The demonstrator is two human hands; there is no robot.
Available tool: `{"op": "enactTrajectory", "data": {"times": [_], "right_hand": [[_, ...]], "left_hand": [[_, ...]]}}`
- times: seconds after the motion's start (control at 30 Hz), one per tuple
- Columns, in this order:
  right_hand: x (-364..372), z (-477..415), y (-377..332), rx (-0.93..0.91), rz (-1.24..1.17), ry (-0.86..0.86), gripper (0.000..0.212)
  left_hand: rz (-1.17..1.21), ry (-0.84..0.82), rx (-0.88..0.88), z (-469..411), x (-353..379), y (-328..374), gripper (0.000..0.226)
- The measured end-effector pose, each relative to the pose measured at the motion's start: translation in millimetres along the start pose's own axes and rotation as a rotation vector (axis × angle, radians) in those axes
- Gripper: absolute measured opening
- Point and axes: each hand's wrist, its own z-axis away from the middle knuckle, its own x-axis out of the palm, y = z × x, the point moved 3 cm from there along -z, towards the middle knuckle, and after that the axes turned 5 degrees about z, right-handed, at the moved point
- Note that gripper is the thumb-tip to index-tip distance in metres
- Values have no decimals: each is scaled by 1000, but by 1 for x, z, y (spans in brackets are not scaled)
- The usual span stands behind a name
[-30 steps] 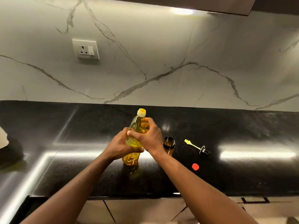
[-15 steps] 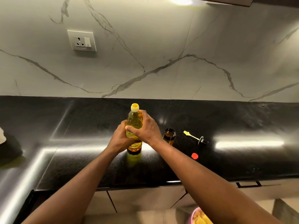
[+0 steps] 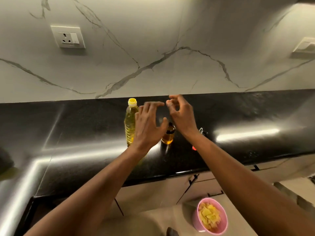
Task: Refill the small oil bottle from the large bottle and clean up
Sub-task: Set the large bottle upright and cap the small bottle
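Observation:
The large bottle [image 3: 130, 122] of yellow oil stands upright on the black counter [image 3: 85, 133], its yellow cap on. Just right of it stands the small amber oil bottle [image 3: 168, 135], uncapped and partly filled. My left hand [image 3: 148, 125] hovers between the two bottles with fingers spread, holding nothing. My right hand [image 3: 181, 114] is raised above the small bottle, fingers loosely curled and empty. A red cap [image 3: 194, 148] and the dropper lid [image 3: 202, 131] lie on the counter, mostly hidden behind my right forearm.
A marble wall with a socket [image 3: 68, 37] rises behind the counter. A second switch plate [image 3: 305, 47] sits at the far right. On the floor below, a pink bowl [image 3: 221, 230] holds yellow chips. Cabinet doors run under the counter edge.
Both hands have let go of the large bottle, which now stands on the counter, and lifted away to the right. The view has tilted downward, showing the floor and bowl.

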Motion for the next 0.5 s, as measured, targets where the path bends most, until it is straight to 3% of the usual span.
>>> {"op": "enactTrajectory", "data": {"times": [0.27, 0.37, 0.5], "right_hand": [[-47, 27, 102, 97, 250, -41, 19], [-47, 40, 140, 161, 371, -179, 23], [-39, 59, 186, 248, 565, -495, 41]], "left_hand": [[-96, -390, 28, 29, 102, 9, 36], [-180, -555, -41, 35, 135, 7, 45], [-240, -754, -142, 47, 172, 2, 57]]}}
